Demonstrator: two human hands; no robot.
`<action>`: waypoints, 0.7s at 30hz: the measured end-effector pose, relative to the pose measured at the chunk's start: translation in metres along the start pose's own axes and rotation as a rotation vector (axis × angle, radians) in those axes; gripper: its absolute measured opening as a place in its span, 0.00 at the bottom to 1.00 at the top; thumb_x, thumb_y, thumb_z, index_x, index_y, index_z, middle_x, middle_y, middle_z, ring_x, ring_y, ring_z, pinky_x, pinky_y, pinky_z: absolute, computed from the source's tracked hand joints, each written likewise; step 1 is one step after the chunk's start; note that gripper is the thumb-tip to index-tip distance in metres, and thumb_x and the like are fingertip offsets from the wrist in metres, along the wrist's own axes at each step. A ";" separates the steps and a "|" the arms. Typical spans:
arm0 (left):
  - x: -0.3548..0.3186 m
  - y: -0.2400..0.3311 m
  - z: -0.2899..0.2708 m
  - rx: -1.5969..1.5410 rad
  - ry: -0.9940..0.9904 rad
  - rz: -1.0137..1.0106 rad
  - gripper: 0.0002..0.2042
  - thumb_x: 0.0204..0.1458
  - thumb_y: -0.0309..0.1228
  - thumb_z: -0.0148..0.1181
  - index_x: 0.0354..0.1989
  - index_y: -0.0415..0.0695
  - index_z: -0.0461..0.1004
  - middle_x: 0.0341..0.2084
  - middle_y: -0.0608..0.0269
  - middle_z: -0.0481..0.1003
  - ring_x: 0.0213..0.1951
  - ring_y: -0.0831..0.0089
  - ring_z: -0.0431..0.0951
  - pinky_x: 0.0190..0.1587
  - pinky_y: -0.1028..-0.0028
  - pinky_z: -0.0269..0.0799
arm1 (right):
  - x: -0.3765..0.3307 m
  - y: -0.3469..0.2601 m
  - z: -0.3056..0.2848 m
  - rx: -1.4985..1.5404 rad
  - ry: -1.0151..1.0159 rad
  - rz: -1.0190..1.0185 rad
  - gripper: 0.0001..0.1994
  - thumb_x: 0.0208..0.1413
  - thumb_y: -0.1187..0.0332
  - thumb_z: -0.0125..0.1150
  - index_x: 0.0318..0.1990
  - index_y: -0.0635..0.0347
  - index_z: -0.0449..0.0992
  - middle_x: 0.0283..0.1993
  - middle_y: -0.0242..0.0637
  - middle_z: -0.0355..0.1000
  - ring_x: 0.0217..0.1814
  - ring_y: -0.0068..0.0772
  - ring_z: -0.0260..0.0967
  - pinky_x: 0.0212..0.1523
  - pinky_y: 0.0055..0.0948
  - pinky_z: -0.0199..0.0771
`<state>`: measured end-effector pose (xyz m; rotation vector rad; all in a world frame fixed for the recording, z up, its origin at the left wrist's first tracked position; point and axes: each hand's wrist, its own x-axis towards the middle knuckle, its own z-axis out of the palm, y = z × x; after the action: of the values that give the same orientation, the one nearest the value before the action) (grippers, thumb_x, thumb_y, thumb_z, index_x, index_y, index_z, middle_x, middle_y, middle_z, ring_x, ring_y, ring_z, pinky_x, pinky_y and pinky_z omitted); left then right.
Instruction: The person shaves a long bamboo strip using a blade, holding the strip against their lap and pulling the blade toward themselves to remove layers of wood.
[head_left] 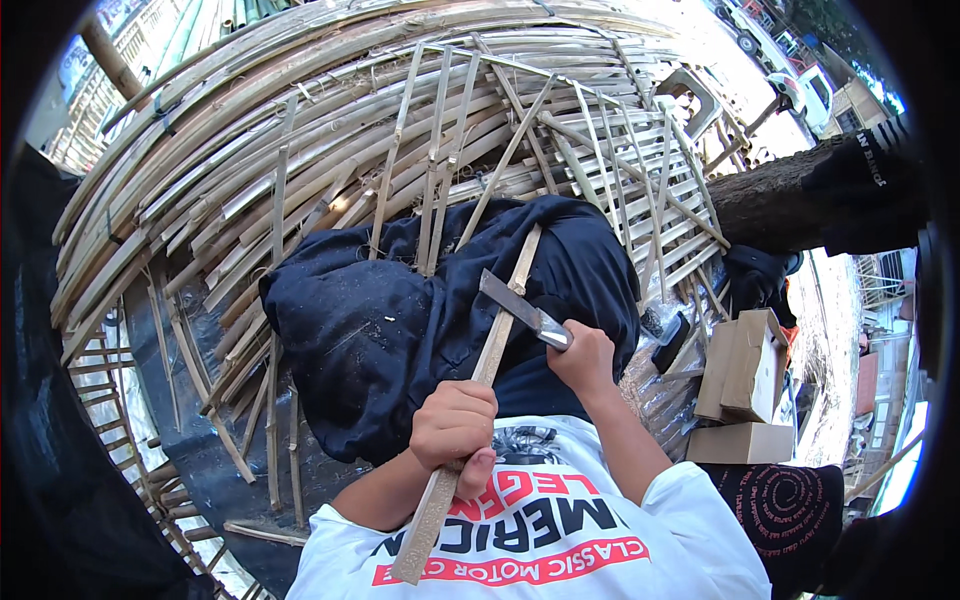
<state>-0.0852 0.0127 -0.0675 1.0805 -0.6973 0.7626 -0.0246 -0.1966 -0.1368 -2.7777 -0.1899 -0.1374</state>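
Observation:
My left hand [454,430] is closed around a long flat bamboo strip [492,345], which slants from my chest up across my lap. In my right hand [582,358] is the handle of a knife [522,308] with a broad, squared-off blade. The blade lies across the strip, a little above my left hand; whether its edge cuts in cannot be told. Dark cloth [370,320] covers my folded legs beneath the strip, with a few pale shavings on it.
A large heap of split bamboo [330,180] fills the far side, several thin strips [432,160] leaning over it. A slatted bamboo panel [680,220] stands right of it. Cardboard boxes [742,370] sit at my right, beside a tree trunk [765,200]. Dark sheeting [205,440] lies at left.

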 end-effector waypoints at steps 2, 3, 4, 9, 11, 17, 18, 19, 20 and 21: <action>-0.002 0.005 0.001 -0.007 0.000 0.004 0.16 0.45 0.25 0.49 0.08 0.44 0.56 0.04 0.68 0.57 0.05 0.75 0.57 0.14 0.73 0.60 | -0.001 -0.002 -0.001 0.012 0.010 -0.007 0.06 0.42 0.67 0.63 0.22 0.57 0.74 0.22 0.45 0.74 0.28 0.53 0.74 0.30 0.44 0.74; -0.005 0.005 0.002 0.000 0.008 -0.004 0.16 0.45 0.25 0.49 0.08 0.44 0.56 0.04 0.68 0.57 0.05 0.75 0.57 0.14 0.73 0.60 | 0.000 -0.003 -0.002 0.013 -0.003 -0.010 0.06 0.42 0.67 0.63 0.22 0.57 0.74 0.22 0.45 0.74 0.28 0.53 0.74 0.30 0.44 0.74; -0.007 0.005 0.003 -0.003 0.028 0.029 0.16 0.45 0.25 0.49 0.08 0.44 0.55 0.03 0.68 0.57 0.05 0.75 0.57 0.14 0.73 0.60 | 0.002 -0.003 -0.004 -0.004 0.014 -0.020 0.06 0.42 0.67 0.62 0.22 0.57 0.74 0.23 0.45 0.74 0.28 0.53 0.74 0.30 0.44 0.73; 0.008 0.005 0.011 -0.045 -0.086 0.116 0.19 0.52 0.25 0.48 0.09 0.46 0.54 0.05 0.69 0.58 0.07 0.76 0.58 0.16 0.73 0.63 | 0.029 0.004 -0.053 -0.137 0.163 -0.104 0.06 0.40 0.69 0.63 0.22 0.57 0.70 0.21 0.43 0.72 0.26 0.50 0.73 0.27 0.41 0.71; 0.021 0.004 0.017 -0.051 -0.150 0.145 0.19 0.53 0.26 0.48 0.10 0.46 0.54 0.06 0.70 0.58 0.08 0.77 0.59 0.17 0.73 0.64 | 0.045 0.010 -0.078 -0.156 0.283 -0.153 0.08 0.39 0.70 0.64 0.20 0.57 0.69 0.20 0.42 0.70 0.25 0.49 0.72 0.25 0.39 0.69; 0.074 -0.010 0.040 -0.096 -0.050 0.351 0.22 0.56 0.28 0.52 0.09 0.46 0.55 0.04 0.71 0.58 0.06 0.79 0.58 0.15 0.75 0.63 | 0.099 -0.008 -0.119 -0.071 0.522 -0.211 0.04 0.39 0.72 0.62 0.21 0.58 0.72 0.20 0.43 0.70 0.23 0.50 0.71 0.24 0.39 0.69; 0.085 -0.011 0.036 -0.093 -0.031 0.347 0.22 0.56 0.28 0.52 0.09 0.47 0.56 0.03 0.72 0.57 0.04 0.80 0.56 0.12 0.77 0.60 | 0.103 -0.014 -0.114 -0.043 0.559 -0.219 0.04 0.39 0.72 0.61 0.20 0.58 0.72 0.20 0.43 0.70 0.23 0.50 0.71 0.24 0.39 0.68; 0.090 -0.008 0.034 -0.063 0.022 0.310 0.22 0.56 0.31 0.52 0.08 0.49 0.55 0.02 0.74 0.57 0.04 0.81 0.55 0.12 0.79 0.58 | 0.105 -0.021 -0.100 0.026 0.547 -0.201 0.04 0.41 0.73 0.60 0.20 0.58 0.71 0.21 0.42 0.70 0.23 0.50 0.71 0.23 0.38 0.68; 0.094 -0.007 0.030 -0.061 0.077 0.308 0.23 0.57 0.32 0.52 0.08 0.50 0.55 0.02 0.75 0.57 0.04 0.82 0.55 0.12 0.80 0.56 | 0.104 -0.029 -0.088 0.067 0.528 -0.181 0.04 0.41 0.73 0.60 0.21 0.58 0.71 0.20 0.42 0.70 0.23 0.50 0.70 0.23 0.38 0.68; 0.101 0.002 0.022 -0.046 0.129 0.318 0.24 0.57 0.34 0.52 0.08 0.52 0.54 0.02 0.76 0.57 0.04 0.84 0.54 0.12 0.81 0.54 | 0.102 -0.046 -0.080 0.119 0.512 -0.176 0.04 0.41 0.74 0.60 0.21 0.57 0.71 0.20 0.42 0.70 0.23 0.49 0.70 0.23 0.37 0.68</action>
<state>-0.0334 0.0128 0.0222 0.8795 -0.7825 1.0739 0.0631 -0.1702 -0.0347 -2.5047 -0.2957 -0.8380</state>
